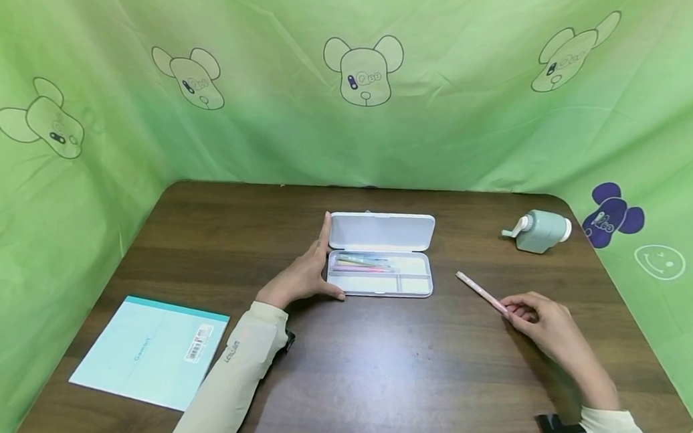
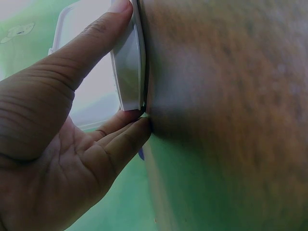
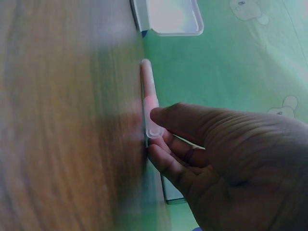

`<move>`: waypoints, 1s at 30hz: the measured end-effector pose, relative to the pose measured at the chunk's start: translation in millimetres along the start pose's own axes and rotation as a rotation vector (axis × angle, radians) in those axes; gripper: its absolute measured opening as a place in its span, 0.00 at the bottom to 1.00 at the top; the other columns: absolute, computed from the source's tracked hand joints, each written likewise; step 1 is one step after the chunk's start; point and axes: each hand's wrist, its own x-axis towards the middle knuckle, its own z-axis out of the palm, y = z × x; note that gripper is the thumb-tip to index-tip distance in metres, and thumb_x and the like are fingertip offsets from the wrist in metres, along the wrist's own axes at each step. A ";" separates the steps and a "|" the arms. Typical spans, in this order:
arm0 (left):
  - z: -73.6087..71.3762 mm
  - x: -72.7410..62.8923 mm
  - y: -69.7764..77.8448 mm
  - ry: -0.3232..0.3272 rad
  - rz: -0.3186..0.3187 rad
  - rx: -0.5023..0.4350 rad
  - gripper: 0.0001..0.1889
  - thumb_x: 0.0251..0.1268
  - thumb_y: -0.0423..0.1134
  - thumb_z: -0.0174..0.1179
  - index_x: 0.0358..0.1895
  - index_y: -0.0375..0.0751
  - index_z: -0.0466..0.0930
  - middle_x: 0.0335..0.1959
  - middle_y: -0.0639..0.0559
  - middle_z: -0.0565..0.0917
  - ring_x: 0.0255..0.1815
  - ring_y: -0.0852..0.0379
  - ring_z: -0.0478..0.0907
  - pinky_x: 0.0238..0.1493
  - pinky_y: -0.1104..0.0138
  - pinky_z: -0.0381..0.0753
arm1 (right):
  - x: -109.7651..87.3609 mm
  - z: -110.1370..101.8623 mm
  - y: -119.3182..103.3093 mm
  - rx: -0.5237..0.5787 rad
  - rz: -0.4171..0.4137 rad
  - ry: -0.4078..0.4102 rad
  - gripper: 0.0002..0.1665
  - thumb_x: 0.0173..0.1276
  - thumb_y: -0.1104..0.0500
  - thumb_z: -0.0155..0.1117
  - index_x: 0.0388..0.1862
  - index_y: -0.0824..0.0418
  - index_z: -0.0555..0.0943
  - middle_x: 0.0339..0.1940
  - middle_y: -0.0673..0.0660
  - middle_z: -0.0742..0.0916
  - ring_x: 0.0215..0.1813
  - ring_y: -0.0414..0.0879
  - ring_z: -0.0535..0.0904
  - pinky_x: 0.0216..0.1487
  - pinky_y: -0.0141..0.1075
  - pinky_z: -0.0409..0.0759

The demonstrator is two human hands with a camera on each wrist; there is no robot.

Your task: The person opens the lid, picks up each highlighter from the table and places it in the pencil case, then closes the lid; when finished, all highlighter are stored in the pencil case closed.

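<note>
In the head view a white pencil case [image 1: 415, 287] lies with its lid [image 1: 382, 231] raised at the back. Several pastel pens [image 1: 362, 262] lie in its rear left compartment. My left hand [image 1: 302, 273] holds the case's left end, thumb at the front edge and fingers reaching behind; the left wrist view shows the thumb [image 2: 91, 41] against the case's side wall [image 2: 129, 72]. To the right of the case, my right hand [image 1: 541, 323] pinches a slim pink pen [image 1: 481, 291] by its near end. In the right wrist view the pen [image 3: 150, 91] lies along or just above the table; contact is unclear.
A pale blue notebook [image 1: 151, 351] with a barcode label lies at the left, beside my left forearm. Towards the back right corner, a grey-green bottle-like object [image 1: 540, 231] with white ends lies on the brown table [image 1: 358, 390]. Green printed cloth [image 1: 292, 126] hangs around the table.
</note>
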 end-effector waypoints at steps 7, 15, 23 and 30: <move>-1.4 -0.1 0.6 0.003 -0.002 -0.001 0.85 0.55 0.46 0.87 0.83 0.63 0.06 0.90 0.32 0.39 0.86 0.28 0.51 0.80 0.38 0.63 | 7.0 2.6 2.4 0.030 -0.017 0.050 0.13 0.63 0.77 0.75 0.43 0.65 0.91 0.34 0.53 0.86 0.36 0.27 0.76 0.35 0.18 0.74; -0.5 0.2 -0.9 0.003 0.003 -0.003 0.85 0.55 0.46 0.87 0.83 0.63 0.06 0.90 0.34 0.37 0.87 0.29 0.47 0.80 0.38 0.61 | 18.8 11.2 -2.7 0.131 -0.051 0.101 0.13 0.63 0.77 0.76 0.44 0.65 0.91 0.35 0.54 0.87 0.36 0.26 0.77 0.35 0.18 0.75; -0.4 0.6 -1.8 0.005 0.017 -0.011 0.84 0.55 0.46 0.87 0.85 0.55 0.09 0.90 0.34 0.36 0.87 0.29 0.47 0.80 0.38 0.61 | 36.2 23.7 -9.8 0.181 -0.080 0.090 0.13 0.66 0.77 0.73 0.45 0.64 0.91 0.39 0.56 0.87 0.38 0.28 0.78 0.38 0.18 0.76; 0.8 0.9 -2.0 0.002 0.016 -0.010 0.84 0.54 0.45 0.87 0.86 0.55 0.10 0.90 0.34 0.37 0.87 0.29 0.47 0.80 0.38 0.61 | 57.4 36.0 -22.6 0.213 -0.099 0.052 0.11 0.69 0.75 0.74 0.45 0.62 0.92 0.39 0.54 0.88 0.36 0.32 0.79 0.37 0.20 0.76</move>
